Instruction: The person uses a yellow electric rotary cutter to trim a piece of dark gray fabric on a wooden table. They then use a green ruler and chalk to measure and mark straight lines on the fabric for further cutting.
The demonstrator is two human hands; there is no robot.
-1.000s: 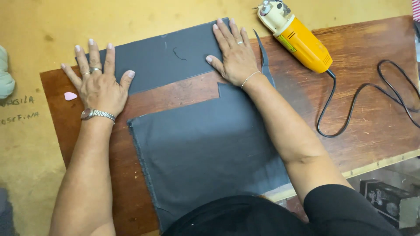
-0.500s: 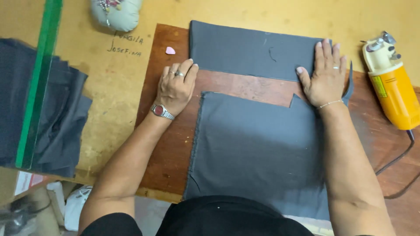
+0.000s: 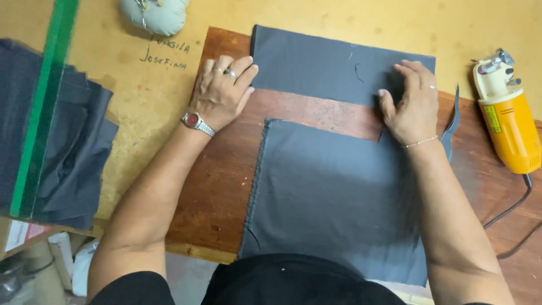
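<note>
A stack of grey fabric [image 3: 333, 192] cut in a C shape lies on a brown wooden board [image 3: 220, 175]. My left hand [image 3: 221, 91], with a ring and a red-faced watch, rests on the board, its fingertips touching the left edge of the fabric's upper strip. My right hand [image 3: 411, 100] has its fingers curled, pinching the upper strip of the fabric near its right end. A thin offcut of fabric [image 3: 451, 127] sticks out beside my right wrist.
A yellow electric fabric cutter [image 3: 508, 121] with a black cord [image 3: 514, 217] lies at the right. A pile of dark fabric [image 3: 68, 164] under a green ruler [image 3: 40, 107] sits at the left. A pale pincushion [image 3: 155, 14] lies at the top on the yellow table [image 3: 141, 101].
The view has shifted left. My right hand went from lying flat on the fabric to curling its fingers on the upper strip. My left hand moved to the fabric's left edge.
</note>
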